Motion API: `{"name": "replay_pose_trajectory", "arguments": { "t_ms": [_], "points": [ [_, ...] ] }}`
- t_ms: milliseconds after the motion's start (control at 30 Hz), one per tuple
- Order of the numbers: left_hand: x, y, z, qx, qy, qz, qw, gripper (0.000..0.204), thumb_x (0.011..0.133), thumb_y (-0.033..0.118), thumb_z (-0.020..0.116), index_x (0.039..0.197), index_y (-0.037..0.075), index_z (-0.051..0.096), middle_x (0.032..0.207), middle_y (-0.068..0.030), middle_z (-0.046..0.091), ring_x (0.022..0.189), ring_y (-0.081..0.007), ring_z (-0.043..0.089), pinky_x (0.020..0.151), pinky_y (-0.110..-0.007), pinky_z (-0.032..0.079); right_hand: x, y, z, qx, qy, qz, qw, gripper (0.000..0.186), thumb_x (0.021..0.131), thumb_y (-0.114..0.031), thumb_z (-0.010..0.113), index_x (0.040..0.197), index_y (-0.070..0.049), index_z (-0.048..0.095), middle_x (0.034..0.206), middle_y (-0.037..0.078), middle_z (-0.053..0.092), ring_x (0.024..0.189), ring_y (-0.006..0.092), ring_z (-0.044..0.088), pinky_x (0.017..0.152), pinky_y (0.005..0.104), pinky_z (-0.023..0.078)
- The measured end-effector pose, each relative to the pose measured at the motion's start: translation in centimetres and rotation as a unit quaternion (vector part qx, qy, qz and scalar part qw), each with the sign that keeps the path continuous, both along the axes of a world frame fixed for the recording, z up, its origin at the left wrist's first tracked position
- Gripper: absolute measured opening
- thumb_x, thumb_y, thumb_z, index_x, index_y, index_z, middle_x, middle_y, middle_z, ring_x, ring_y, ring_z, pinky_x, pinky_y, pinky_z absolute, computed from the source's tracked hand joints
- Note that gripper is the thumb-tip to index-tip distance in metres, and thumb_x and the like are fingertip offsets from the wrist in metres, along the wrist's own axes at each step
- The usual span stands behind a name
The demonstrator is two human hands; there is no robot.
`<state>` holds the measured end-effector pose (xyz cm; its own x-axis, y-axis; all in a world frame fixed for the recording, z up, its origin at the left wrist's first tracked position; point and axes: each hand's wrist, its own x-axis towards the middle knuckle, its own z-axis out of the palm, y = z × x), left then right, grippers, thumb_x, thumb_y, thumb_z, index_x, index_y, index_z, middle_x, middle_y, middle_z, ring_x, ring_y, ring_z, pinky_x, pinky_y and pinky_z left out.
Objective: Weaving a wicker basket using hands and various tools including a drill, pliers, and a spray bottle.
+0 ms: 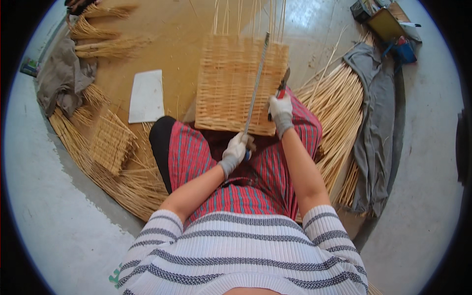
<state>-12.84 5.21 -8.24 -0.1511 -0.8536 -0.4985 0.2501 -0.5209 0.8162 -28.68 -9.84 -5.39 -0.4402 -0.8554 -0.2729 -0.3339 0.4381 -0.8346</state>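
A square woven wicker panel (221, 83) lies in front of me, its near edge over my lap and long unwoven strands sticking out past its far edge. My left hand (237, 150), in a white glove, is closed around a tape measure at the near edge. The tape measure's blade (256, 83) runs slantwise across the panel to just beyond its far edge. My right hand (281, 108), also gloved, grips red-handled pruning shears (281, 92) beside the panel's right edge. The shears' dark blades point away from me.
On the right lies a big bundle of wicker strands (337, 108), partly under a grey cloth (368, 132). More strands (118, 184), a small woven piece (112, 140) and a white board (146, 97) are on the left. A blue container (404, 50) stands at the far right.
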Motion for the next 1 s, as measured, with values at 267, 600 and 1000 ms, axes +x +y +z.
{"name": "replay_pose_trajectory", "arguments": {
  "t_ms": [267, 600, 1000],
  "points": [
    [5.9, 1.7, -0.2, 0.058, -0.031, 0.065, 0.996, 0.032, 0.107, 0.030, 0.042, 0.100, 0.003, 0.058, 0.068, -0.0108, 0.066, 0.060, -0.0208, 0.065, 0.057, -0.032, 0.053, 1.1, 2.3, 0.5, -0.025, -0.079, -0.012, 0.996, 0.051, 0.081, -0.012, 0.066, 0.127, 0.003, 0.046, 0.086, 0.012, 0.069, 0.066, 0.0201, 0.069, 0.065, 0.0328, 0.055],
    [5.8, 1.4, -0.7, 0.085, 0.054, 0.100, 0.990, 0.034, 0.107, 0.029, 0.042, 0.101, -0.001, 0.056, 0.064, -0.0105, 0.060, 0.057, -0.0247, 0.063, 0.067, -0.042, 0.061, 1.5, 2.8, 1.2, -0.024, -0.085, -0.017, 0.996, 0.053, 0.083, -0.009, 0.066, 0.131, 0.001, 0.045, 0.087, 0.010, 0.068, 0.064, 0.0188, 0.067, 0.061, 0.0327, 0.055],
    [6.1, 0.9, -1.2, 0.042, 0.025, 0.113, 0.992, 0.031, 0.108, 0.025, 0.040, 0.093, 0.003, 0.056, 0.057, -0.0072, 0.057, 0.049, -0.0181, 0.053, 0.083, -0.037, 0.055, 1.4, 2.3, 0.5, -0.041, -0.128, -0.025, 0.991, 0.048, 0.083, -0.008, 0.066, 0.127, 0.000, 0.047, 0.084, 0.009, 0.067, 0.063, 0.0186, 0.067, 0.059, 0.0323, 0.055]
  ]
}}
